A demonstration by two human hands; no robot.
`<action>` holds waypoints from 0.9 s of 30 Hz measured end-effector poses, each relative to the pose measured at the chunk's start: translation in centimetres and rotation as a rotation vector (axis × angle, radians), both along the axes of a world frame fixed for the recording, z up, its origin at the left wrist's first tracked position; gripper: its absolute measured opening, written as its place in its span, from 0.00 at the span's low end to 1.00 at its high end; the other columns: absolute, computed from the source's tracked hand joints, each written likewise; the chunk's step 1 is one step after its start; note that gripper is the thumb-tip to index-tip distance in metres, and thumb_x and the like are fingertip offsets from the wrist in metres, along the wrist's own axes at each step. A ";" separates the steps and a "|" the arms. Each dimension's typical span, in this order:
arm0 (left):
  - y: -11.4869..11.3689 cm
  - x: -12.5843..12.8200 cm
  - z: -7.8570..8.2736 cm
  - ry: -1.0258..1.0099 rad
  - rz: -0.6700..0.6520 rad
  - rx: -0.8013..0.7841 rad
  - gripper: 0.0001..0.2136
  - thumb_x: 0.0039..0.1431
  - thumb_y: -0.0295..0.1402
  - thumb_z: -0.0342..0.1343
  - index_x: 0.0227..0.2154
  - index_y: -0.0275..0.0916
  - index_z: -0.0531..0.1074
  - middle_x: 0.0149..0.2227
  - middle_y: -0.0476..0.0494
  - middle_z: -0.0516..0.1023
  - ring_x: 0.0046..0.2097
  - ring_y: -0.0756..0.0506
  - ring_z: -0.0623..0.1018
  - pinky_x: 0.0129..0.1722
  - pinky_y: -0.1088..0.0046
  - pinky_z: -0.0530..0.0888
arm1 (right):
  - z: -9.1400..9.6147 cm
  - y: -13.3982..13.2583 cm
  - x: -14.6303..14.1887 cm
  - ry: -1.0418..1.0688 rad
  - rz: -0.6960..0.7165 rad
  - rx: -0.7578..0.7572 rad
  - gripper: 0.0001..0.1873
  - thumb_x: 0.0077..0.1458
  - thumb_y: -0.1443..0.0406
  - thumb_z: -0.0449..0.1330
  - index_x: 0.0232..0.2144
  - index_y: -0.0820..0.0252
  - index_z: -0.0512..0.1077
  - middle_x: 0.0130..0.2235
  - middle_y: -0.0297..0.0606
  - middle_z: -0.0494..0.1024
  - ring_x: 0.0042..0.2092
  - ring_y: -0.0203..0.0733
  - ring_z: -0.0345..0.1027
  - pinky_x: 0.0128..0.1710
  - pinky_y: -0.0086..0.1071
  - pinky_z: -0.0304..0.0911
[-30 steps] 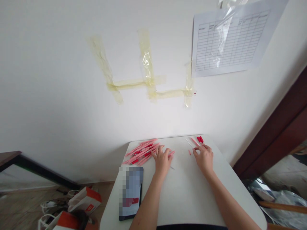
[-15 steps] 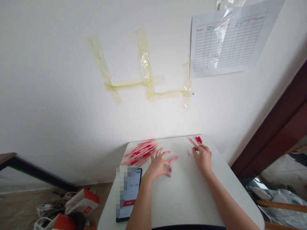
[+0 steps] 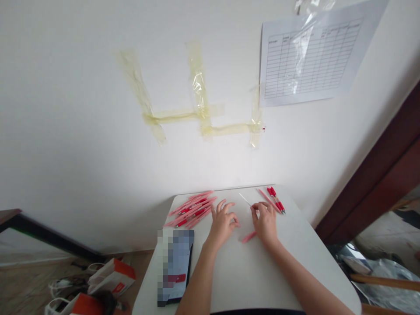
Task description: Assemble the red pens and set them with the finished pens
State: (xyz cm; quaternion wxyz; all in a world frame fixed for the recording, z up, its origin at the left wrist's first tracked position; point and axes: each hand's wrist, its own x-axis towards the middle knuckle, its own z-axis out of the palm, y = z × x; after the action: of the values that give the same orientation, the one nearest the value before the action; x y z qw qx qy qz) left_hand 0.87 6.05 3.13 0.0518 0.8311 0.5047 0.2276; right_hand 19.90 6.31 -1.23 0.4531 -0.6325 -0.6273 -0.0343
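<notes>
My right hand [image 3: 265, 221] pinches the lower end of a thin white rod that looks like a pen refill [image 3: 244, 199], which slants up and to the left. A short pink pen tube [image 3: 248, 236] lies on the table just below that hand, partly hidden by it. To the left, my left hand [image 3: 223, 222] hovers with curved, spread fingers, and nothing shows in them. A heap of pink and red pens [image 3: 193, 210] lies beyond it on the left. Past my right hand lie a pink pen [image 3: 269, 201] and a couple of red pens [image 3: 278, 200].
The white table [image 3: 252, 280] stands against a wall with yellowish tape [image 3: 198, 83] and a printed sheet [image 3: 311, 61]. A phone [image 3: 179, 267] lies at the table's left edge. Bags [image 3: 111, 278] stand on the floor at left.
My right hand has moved left and nearer with the refill, uncovering the red pens. The pink tube now lies lower and further right. My left hand has shifted slightly right and up.
</notes>
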 end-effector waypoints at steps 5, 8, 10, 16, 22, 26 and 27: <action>0.4 -0.1 -0.3 -0.088 0.168 0.097 0.03 0.54 0.33 0.65 0.30 0.46 0.77 0.58 0.46 0.73 0.66 0.34 0.63 0.66 0.36 0.55 | 0.5 -1.4 -2.9 -0.214 0.079 -0.047 0.14 0.66 0.69 0.49 0.37 0.54 0.73 0.37 0.44 0.80 0.53 0.52 0.67 0.58 0.47 0.50; 0.7 -0.6 0.0 -0.138 0.289 0.148 0.02 0.55 0.32 0.65 0.29 0.44 0.77 0.59 0.43 0.72 0.66 0.33 0.62 0.64 0.35 0.57 | 0.8 -1.2 -2.7 -0.224 0.018 -0.077 0.14 0.65 0.70 0.47 0.36 0.54 0.73 0.37 0.45 0.79 0.52 0.53 0.66 0.58 0.49 0.49; 0.5 -0.4 0.0 -0.163 0.304 0.164 0.03 0.55 0.32 0.65 0.29 0.44 0.77 0.59 0.41 0.71 0.67 0.32 0.61 0.64 0.35 0.57 | 0.8 -0.9 -2.2 -0.218 -0.054 -0.088 0.14 0.66 0.69 0.47 0.36 0.55 0.72 0.37 0.47 0.79 0.50 0.54 0.66 0.56 0.49 0.50; -1.5 3.2 -1.0 -0.110 0.054 0.081 0.05 0.52 0.34 0.68 0.27 0.45 0.77 0.62 0.46 0.68 0.68 0.33 0.59 0.65 0.30 0.52 | 0.8 0.3 -1.2 -0.218 -0.163 -0.091 0.15 0.67 0.65 0.45 0.35 0.56 0.71 0.36 0.49 0.79 0.51 0.57 0.64 0.54 0.49 0.49; -2.3 4.6 -1.9 -0.070 -0.088 -0.027 0.06 0.49 0.36 0.70 0.26 0.47 0.78 0.63 0.49 0.68 0.69 0.32 0.59 0.65 0.26 0.49 | 0.0 1.4 0.1 -0.153 -0.224 -0.081 0.15 0.67 0.64 0.45 0.36 0.57 0.71 0.37 0.48 0.80 0.50 0.56 0.64 0.51 0.47 0.51; -2.2 4.4 -1.5 -0.066 -0.055 -0.060 0.06 0.53 0.38 0.67 0.26 0.44 0.78 0.64 0.47 0.68 0.69 0.32 0.58 0.65 0.26 0.45 | -0.6 2.0 0.6 -0.116 -0.242 -0.024 0.14 0.67 0.63 0.47 0.37 0.58 0.72 0.39 0.48 0.80 0.50 0.54 0.64 0.52 0.45 0.52; -2.3 4.5 -1.4 -0.067 -0.036 -0.070 0.07 0.54 0.39 0.66 0.26 0.44 0.78 0.64 0.46 0.69 0.69 0.32 0.58 0.65 0.26 0.44 | -0.7 2.1 0.7 -0.103 -0.244 -0.012 0.14 0.66 0.63 0.47 0.37 0.58 0.72 0.40 0.48 0.80 0.51 0.54 0.64 0.52 0.45 0.52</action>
State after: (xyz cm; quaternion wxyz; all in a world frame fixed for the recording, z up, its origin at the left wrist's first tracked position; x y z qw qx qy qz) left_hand 5.33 3.76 1.78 0.1019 0.8295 0.4956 0.2366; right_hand 20.63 8.38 -1.93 0.4089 -0.7040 -0.5685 -0.1179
